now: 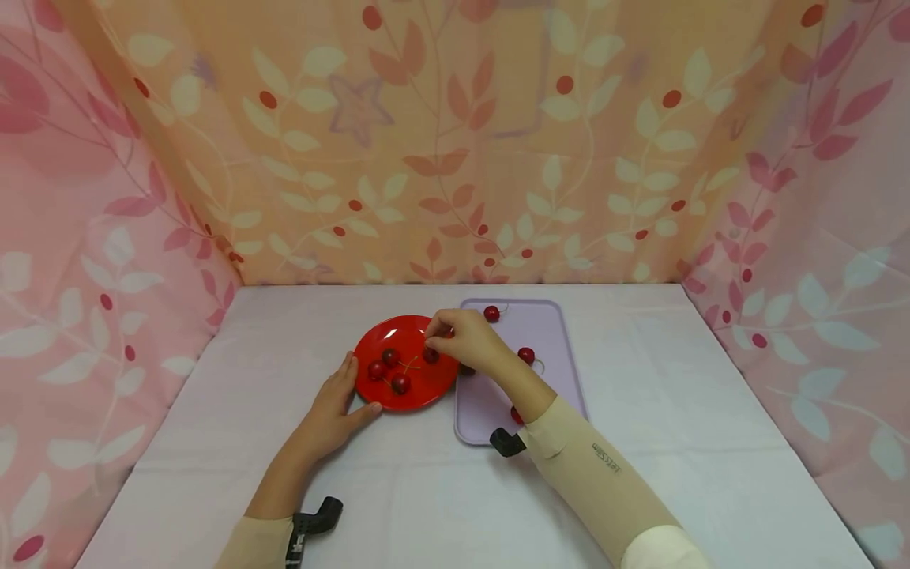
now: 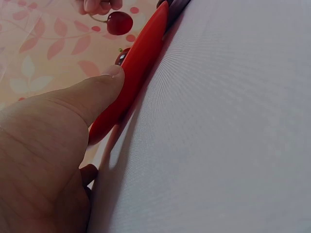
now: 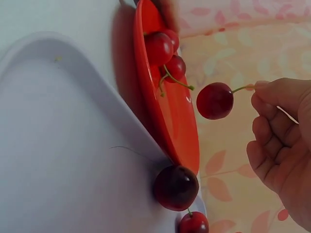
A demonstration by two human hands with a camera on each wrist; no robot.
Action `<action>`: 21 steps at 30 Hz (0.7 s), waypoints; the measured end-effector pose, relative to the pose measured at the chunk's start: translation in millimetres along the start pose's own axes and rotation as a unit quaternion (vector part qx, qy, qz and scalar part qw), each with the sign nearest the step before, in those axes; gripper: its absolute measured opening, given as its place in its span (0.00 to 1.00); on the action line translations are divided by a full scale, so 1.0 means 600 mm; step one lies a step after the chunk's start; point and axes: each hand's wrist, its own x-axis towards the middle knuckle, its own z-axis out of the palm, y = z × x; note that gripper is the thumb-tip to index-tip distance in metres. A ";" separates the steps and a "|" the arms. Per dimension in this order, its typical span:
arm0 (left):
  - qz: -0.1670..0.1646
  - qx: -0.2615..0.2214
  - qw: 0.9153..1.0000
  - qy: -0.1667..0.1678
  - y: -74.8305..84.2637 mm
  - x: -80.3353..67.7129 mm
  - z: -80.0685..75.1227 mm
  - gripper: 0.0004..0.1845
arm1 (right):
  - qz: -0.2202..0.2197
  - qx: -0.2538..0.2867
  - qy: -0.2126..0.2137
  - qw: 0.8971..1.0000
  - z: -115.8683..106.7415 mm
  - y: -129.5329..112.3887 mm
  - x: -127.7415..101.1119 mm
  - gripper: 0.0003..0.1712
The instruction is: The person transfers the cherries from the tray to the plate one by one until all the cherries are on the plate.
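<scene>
By its stem, my right hand (image 1: 465,340) pinches a dark red cherry (image 3: 215,101) between thumb and fingertip. The fruit hangs above the right part of a shiny red plate (image 1: 384,332), apart from its surface in the right wrist view. Several cherries with green stems (image 1: 401,384) lie on the plate's left half. My left hand (image 1: 334,411) rests against the plate's left rim, fingers fairly straight; its thumb (image 2: 99,90) touches the near edge. On the lilac tray (image 1: 490,427) to the right are more cherries, including a very dark cherry (image 3: 176,188) beside the plate, partly hidden by my right hand in the head view.
The plate's right edge meets the tray's left rim. One tray cherry (image 1: 492,314) sits near the far edge, another cherry (image 1: 526,355) near the middle, and a third is partly under my right forearm. A white cloth (image 1: 284,340) covers the table; patterned curtains (image 1: 455,142) stand around it.
</scene>
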 end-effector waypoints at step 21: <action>0.002 -0.004 1.000 -0.003 0.002 0.000 -0.005 0.55 | -0.020 0.013 -0.019 1.000 0.037 0.007 0.075 0.03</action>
